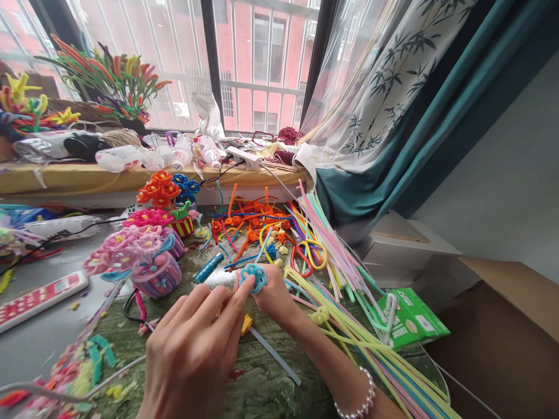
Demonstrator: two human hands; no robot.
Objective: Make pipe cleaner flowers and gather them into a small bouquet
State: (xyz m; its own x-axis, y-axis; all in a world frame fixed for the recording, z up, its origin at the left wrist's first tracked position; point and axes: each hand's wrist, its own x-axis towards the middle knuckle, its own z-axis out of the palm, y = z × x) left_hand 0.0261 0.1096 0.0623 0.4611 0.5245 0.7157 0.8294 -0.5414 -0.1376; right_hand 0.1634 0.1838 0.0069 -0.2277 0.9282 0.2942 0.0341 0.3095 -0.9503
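Observation:
A light-blue pipe-cleaner flower [258,280] with looped petals is held up in the middle of the head view, a pale blue stem rising behind it. My right hand [276,294], with a pearl bracelet at the wrist, is closed around the flower from behind; its fingertips are mostly hidden. My left hand [192,334] is curled, its index fingertip pressing the flower's front; the thumb is out of sight. Below the hands lies a translucent stick [276,356] running from a yellow piece [247,324]. Beyond them are a teal lighter-shaped tube [208,267] and red-and-yellow-handled scissors [308,256].
Bundled pipe cleaners [349,331] spread along the right side, beside a green packet [414,317]. Orange pipe-cleaner pieces [251,218] lie at the back. Potted pink flowers [155,273] stand left, near a red-and-white remote-like object [41,299]. A cable [109,375] crosses the front left.

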